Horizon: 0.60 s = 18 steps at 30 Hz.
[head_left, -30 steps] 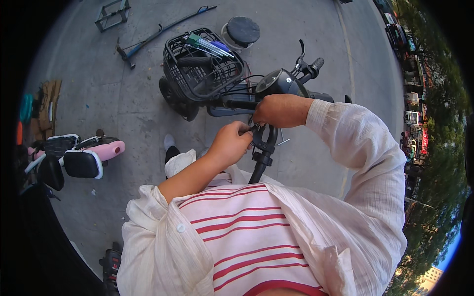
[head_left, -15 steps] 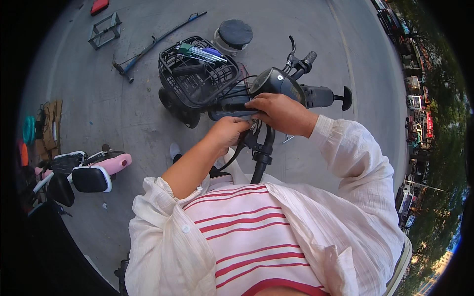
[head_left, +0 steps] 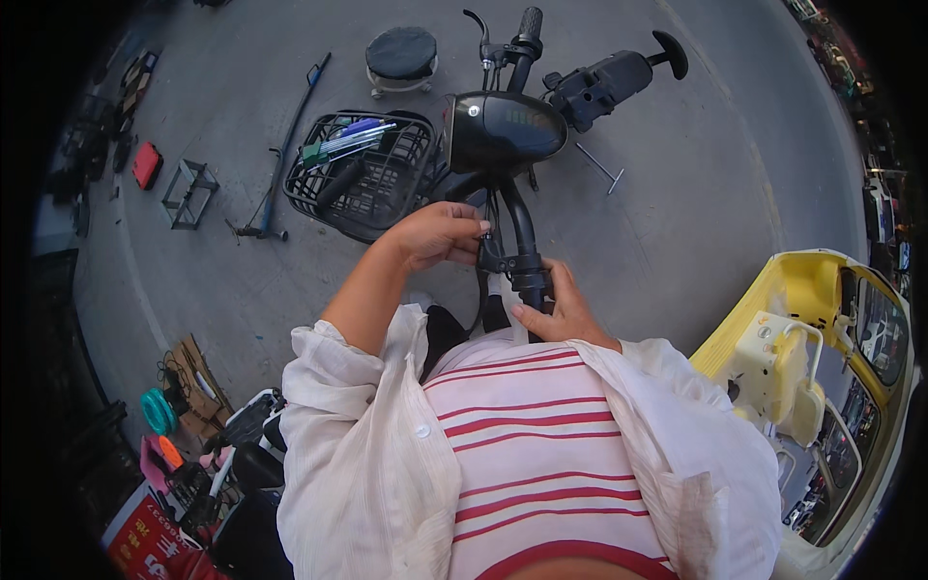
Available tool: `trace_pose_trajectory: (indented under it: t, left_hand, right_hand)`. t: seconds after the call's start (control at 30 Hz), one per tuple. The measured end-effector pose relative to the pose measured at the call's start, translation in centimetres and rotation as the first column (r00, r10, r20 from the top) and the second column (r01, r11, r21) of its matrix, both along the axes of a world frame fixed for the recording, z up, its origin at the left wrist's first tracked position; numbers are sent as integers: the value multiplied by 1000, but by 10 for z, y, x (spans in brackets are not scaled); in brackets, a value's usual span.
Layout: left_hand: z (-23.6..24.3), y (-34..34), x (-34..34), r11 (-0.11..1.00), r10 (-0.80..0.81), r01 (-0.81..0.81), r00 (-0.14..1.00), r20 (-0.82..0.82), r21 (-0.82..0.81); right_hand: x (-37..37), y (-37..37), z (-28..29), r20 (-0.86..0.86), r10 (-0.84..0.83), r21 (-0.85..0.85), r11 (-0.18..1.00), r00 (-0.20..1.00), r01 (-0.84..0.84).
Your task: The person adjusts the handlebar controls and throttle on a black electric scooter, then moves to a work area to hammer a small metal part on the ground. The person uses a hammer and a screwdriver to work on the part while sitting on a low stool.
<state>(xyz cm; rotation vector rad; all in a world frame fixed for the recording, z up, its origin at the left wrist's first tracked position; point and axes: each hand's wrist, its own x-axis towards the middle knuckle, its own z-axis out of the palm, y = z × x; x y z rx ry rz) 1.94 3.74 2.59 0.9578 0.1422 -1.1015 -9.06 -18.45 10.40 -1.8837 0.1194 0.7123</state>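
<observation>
Your left hand [head_left: 440,235] has its fingers bent at the thin black cables [head_left: 490,208] beside the handlebar [head_left: 523,217]; you cannot tell from here whether they pinch one. Your right hand [head_left: 563,311] is wrapped around the grip [head_left: 530,280], thumb on the near side and fingers on the far side. The handlebar is a smooth, dark, curved tube, its near end just in front of your striped shirt [head_left: 532,425].

Beyond your hands sits the headlamp housing [head_left: 507,130], rounded and glossy black, with a small silver disc; its faint coloured marks are too blurred to read. To its left, the black wire basket [head_left: 396,184] holds slim shiny metal rods [head_left: 353,143], a green piece [head_left: 311,155] at their end and something purple-blue beside them.

Farther out, you have a round dark-topped stool [head_left: 401,53], a T-shaped metal bar [head_left: 601,169] on the grey ground and, at your lower left, a red sign [head_left: 130,541] with yellow and white writing, near brown cardboard [head_left: 201,382]. A yellow vehicle [head_left: 807,280] stands at your right.
</observation>
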Motion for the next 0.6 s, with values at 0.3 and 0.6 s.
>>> trace_pose_trajectory:
  t: [0.3,0.6]
  left_hand:
    - [2,-8,-1,994,37,-35,999,9,-100]
    - [3,-9,2,978,-24,13,999,-49,-206]
  right_hand:
    - [-13,13,5,21,-153,-99,983,988,154]
    - [-21,12,9,95,-186,-195,960,978,202]
